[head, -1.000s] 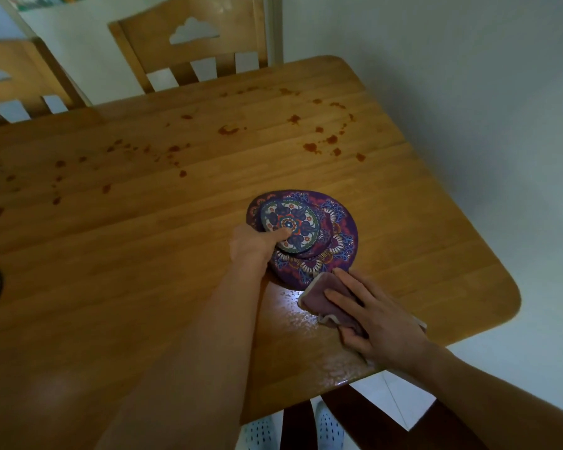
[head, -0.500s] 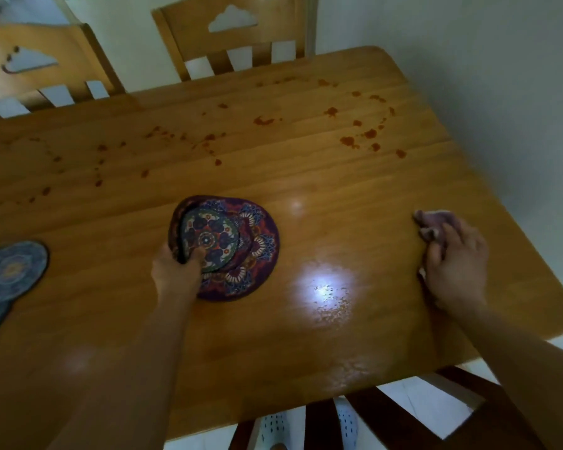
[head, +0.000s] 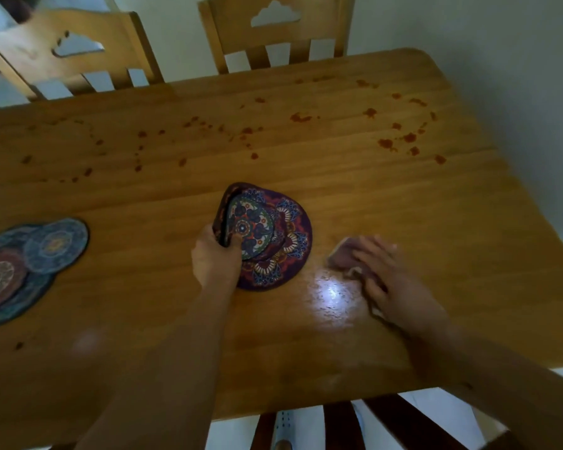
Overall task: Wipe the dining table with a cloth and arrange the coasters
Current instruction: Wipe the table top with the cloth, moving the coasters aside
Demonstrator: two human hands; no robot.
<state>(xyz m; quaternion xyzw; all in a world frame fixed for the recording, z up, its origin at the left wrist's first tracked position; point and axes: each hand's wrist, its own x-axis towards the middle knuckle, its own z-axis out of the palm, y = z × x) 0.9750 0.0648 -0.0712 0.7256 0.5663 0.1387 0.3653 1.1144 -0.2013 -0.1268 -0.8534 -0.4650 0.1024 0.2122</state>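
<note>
Couple of things I'd watch here. Your left hand has its fingers curled round the left edge of the purple coasters, thumb pressed on the small top one. That edge is tipped up off the bench while the right side lies flat. It's a loose stack, small ones on a bigger one, pinched at one side only. Tilt it more or drag it fast and I'd bet the top one slides off. The stack sits mid-bench, just left of the cloth.

Your right hand lies flat on the cloth, fingers stretched out and pressing down, not grabbing it. It's a bit blurred, so I can't tell how much cloth is bunched under the palm. Under a flat palm the cloth can roll up or slip out, and then you're rubbing wood with skin.

Bigger worry: the shiny wet patch is right beside the coasters. Set them down there and the undersides will probably soak it up. The red spots across the far half look untouched, and one pass may smear them rather than lift them. The blue coasters at the left edge are well apart from all this, but they're in the way once you wipe that side.
</note>
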